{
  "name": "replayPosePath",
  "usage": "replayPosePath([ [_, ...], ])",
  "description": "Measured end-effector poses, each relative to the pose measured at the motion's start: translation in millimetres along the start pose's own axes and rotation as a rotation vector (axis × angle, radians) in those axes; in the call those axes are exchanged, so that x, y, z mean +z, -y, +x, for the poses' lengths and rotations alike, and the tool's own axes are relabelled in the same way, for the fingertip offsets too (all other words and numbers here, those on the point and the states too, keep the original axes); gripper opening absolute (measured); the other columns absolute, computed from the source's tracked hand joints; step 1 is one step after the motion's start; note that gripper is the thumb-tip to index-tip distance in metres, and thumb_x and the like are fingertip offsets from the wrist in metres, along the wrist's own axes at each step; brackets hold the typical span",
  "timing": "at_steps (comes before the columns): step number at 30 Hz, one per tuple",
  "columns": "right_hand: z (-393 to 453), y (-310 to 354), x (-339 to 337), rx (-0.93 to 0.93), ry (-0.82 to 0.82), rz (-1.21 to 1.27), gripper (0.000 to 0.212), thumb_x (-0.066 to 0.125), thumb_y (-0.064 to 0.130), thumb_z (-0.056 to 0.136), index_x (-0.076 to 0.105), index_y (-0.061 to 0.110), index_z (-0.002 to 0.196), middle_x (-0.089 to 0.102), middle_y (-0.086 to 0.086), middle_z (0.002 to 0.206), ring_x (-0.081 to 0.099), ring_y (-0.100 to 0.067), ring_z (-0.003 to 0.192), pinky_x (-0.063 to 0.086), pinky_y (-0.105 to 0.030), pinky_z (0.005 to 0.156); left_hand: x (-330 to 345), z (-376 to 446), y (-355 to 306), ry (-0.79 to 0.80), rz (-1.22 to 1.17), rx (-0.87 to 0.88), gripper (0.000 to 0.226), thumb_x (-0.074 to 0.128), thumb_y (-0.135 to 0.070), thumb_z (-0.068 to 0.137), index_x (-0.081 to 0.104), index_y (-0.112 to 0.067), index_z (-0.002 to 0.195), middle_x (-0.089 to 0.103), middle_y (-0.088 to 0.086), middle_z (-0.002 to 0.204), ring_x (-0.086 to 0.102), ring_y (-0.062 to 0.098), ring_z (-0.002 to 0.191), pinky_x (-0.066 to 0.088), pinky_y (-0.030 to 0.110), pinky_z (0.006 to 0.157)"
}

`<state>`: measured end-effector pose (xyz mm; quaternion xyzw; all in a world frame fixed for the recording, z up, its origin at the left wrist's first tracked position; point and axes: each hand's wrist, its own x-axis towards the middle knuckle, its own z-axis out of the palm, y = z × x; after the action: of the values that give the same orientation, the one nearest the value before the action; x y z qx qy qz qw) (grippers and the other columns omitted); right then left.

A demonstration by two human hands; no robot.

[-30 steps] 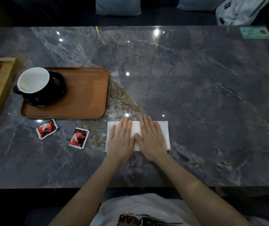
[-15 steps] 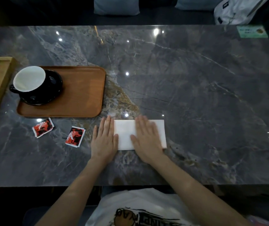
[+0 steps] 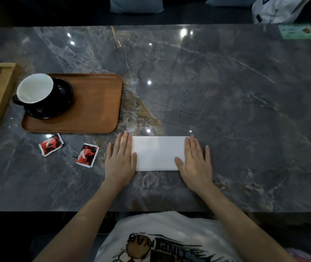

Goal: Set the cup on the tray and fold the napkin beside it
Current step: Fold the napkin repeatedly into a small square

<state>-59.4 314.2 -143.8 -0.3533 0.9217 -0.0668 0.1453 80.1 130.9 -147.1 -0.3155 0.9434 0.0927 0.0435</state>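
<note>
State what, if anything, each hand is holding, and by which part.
Nothing is gripped. The left hand and right hand lie flat with straight fingers at the two short ends of the folded napkin on the table.

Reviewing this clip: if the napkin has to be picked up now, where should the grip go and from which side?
Probably a short end, pinched from the side. The napkin lies flat on the table as a long strip, so it gives nothing to close on from above. The left hand and right hand lie flat at its two short ends, so either thumb could slip under an edge there.
</note>
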Motion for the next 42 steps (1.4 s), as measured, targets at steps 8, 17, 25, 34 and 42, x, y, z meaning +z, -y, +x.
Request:
replayPosePath([
  [8, 2.3, 0.2, -4.9, 0.098, -0.079, 0.156, 0.090, 0.015, 0.063, 0.077, 0.012, 0.005, 0.146, 0.012, -0.014, 0.157, 0.006, -0.026, 0.145, -0.007, -0.034, 0.114, -7.2, 1.5, -38.6, -0.080, 0.061, -0.066, 0.062, 0.013, -0.034, 0.087, 0.026, -0.012, 0.144, 0.022, 0.005, 0.154, 0.010, 0.023, 0.144, -0.018, 0.044, 0.109],
  [17, 4.2, 2.2, -4.3, 0.131, -0.037, 0.135, 0.091, 0.007, 0.065, 0.075, 0.009, 0.008, 0.147, 0.008, -0.012, 0.158, 0.003, -0.025, 0.145, -0.005, -0.037, 0.116, 8.8, -0.3, -56.5, 0.001, -0.005, 0.118, 0.053, 0.024, -0.032, 0.093, 0.029, -0.011, 0.142, 0.035, 0.006, 0.149, 0.031, 0.024, 0.137, 0.017, 0.051, 0.107],
  [25, 15.4, 2.8, -16.3, 0.096, 0.015, 0.136, 0.087, 0.028, 0.058, 0.077, 0.008, 0.012, 0.148, 0.001, -0.011, 0.158, -0.003, -0.025, 0.145, -0.005, -0.039, 0.116, 9.7, 1.0, -57.0, 0.025, -0.157, 0.083, 0.062, -0.002, -0.041, 0.089, 0.003, -0.016, 0.146, -0.007, -0.008, 0.149, -0.010, 0.009, 0.138, -0.006, 0.034, 0.113],
  [34, 21.4, 2.6, -28.0, 0.134, -0.062, 0.487, 0.059, 0.064, 0.027, 0.079, 0.043, 0.010, 0.131, 0.028, -0.013, 0.150, 0.015, -0.026, 0.141, 0.014, -0.042, 0.117, 9.7, 2.8, -56.9, 0.026, -0.119, 0.044, 0.058, 0.009, -0.034, 0.092, 0.021, -0.015, 0.145, 0.022, 0.003, 0.154, 0.012, 0.017, 0.142, 0.010, 0.039, 0.113],
  [42, 31.8, -4.8, -38.5, 0.443, 0.082, 1.069, 0.038, 0.063, 0.021, 0.084, 0.051, 0.011, 0.118, 0.068, -0.010, 0.091, 0.064, -0.023, 0.085, 0.049, -0.037, 0.071, 9.9, 3.7, -58.8, 0.008, -0.043, 0.030, 0.051, 0.023, -0.029, 0.093, 0.035, -0.013, 0.140, 0.038, 0.004, 0.147, 0.035, 0.023, 0.136, 0.029, 0.047, 0.108],
])
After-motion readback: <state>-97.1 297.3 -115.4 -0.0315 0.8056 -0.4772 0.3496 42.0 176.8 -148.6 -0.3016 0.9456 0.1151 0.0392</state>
